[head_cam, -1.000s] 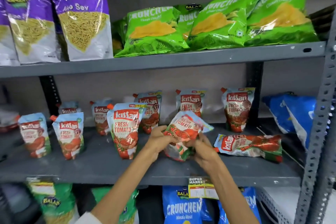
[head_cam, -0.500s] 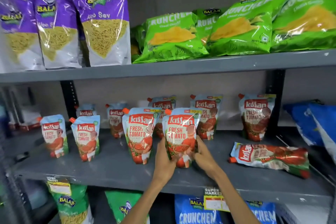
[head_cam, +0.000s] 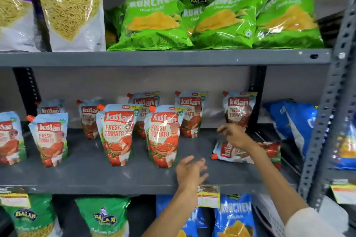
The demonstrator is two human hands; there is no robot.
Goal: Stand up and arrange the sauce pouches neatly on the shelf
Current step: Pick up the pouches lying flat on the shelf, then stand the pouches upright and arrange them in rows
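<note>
Several red-and-blue tomato sauce pouches stand upright on the grey middle shelf (head_cam: 86, 175). The front row's rightmost standing pouch (head_cam: 162, 134) is free of both hands. One pouch lies flat (head_cam: 269, 152) on its side at the right, orange cap pointing left. My right hand (head_cam: 234, 135) hovers over the flat pouch with fingers apart, partly hiding it. My left hand (head_cam: 189, 171) is open above the shelf's front edge, just right of the standing pouch, holding nothing.
Green snack bags (head_cam: 154, 25) and purple-white bags (head_cam: 71, 11) fill the shelf above. Blue bags (head_cam: 294, 121) lie at the right behind a perforated grey upright (head_cam: 331, 102). Green and blue bags sit below; a price tag (head_cam: 209, 196) hangs on the shelf edge.
Both hands have let go of the pouch they stood up in the front row. My right hand has moved right, over the flat pouch; my left hand has drawn back, open.
</note>
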